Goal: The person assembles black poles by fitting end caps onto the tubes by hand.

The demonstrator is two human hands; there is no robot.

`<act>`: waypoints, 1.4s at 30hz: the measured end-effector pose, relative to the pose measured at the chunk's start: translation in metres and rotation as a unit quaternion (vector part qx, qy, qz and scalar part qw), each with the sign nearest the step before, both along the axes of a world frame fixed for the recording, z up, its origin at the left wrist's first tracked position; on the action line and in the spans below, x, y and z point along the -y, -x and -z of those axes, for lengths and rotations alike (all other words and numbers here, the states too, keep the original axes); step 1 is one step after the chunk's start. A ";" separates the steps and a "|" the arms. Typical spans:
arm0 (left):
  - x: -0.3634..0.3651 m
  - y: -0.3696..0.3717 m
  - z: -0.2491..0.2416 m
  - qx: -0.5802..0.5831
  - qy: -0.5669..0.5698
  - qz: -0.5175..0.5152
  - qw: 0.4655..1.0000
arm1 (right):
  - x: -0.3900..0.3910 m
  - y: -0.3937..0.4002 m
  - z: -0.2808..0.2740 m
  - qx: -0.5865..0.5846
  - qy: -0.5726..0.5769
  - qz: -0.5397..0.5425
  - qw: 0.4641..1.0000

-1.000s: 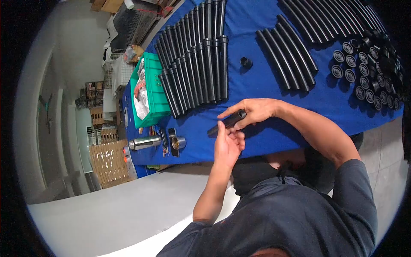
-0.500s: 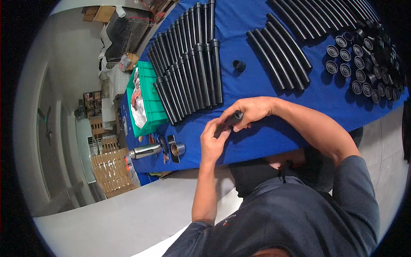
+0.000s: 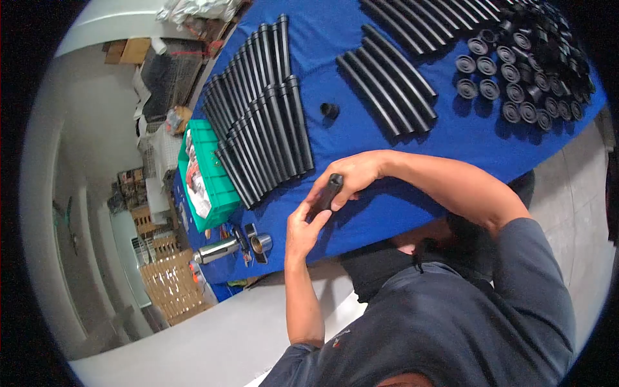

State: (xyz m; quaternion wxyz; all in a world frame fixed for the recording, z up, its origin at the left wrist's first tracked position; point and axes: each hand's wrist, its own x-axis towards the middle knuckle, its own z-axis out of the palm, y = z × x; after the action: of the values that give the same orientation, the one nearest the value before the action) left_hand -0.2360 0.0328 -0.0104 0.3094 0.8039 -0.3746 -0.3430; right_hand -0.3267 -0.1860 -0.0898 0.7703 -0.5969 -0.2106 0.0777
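Near the front edge of the table, both of my hands are closed around one short-looking black tube [image 3: 331, 189]. One tube end points up and away from me; fingers and palms hide much of the rest. My left hand [image 3: 302, 233] holds the lower part, thumb along its side. From above and to the right, my right hand [image 3: 358, 175] grips it, with its thumb near the middle. Beyond the hands, a single loose black cap [image 3: 329, 110] lies on the blue cloth [image 3: 322, 145].
Left lie rows of capped black tubes [image 3: 277, 129], beside a green crate [image 3: 221, 193] with crumpled material. Several bare curved tubes [image 3: 387, 80] lie ahead. Round black end caps [image 3: 488, 89] are piled right. A metal flask [image 3: 217, 250] and a cup [image 3: 261, 244] stand near the left edge.
The view has shifted, so the table items appear further left. The tube in my hands has tilted, showing more of its side and less of its open end. Both hands still hold it.
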 end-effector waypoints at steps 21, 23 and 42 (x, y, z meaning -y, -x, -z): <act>-0.012 0.024 0.041 -0.471 0.309 -0.408 0.718 | -0.002 0.006 -0.006 -0.046 -0.070 -0.012 0.996; -0.014 0.023 0.043 -0.477 0.287 -0.422 0.716 | -0.003 0.003 -0.003 -0.045 -0.074 -0.007 0.996; 0.000 0.019 0.022 0.373 0.119 -0.041 0.919 | 0.002 0.003 -0.005 -0.047 -0.068 0.014 0.996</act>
State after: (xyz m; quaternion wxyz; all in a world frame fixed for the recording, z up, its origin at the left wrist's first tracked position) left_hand -0.2549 0.0327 -0.0324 0.2545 0.8454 -0.4678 0.0413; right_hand -0.3295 -0.1879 -0.0850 0.8192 -0.5417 -0.1702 0.0802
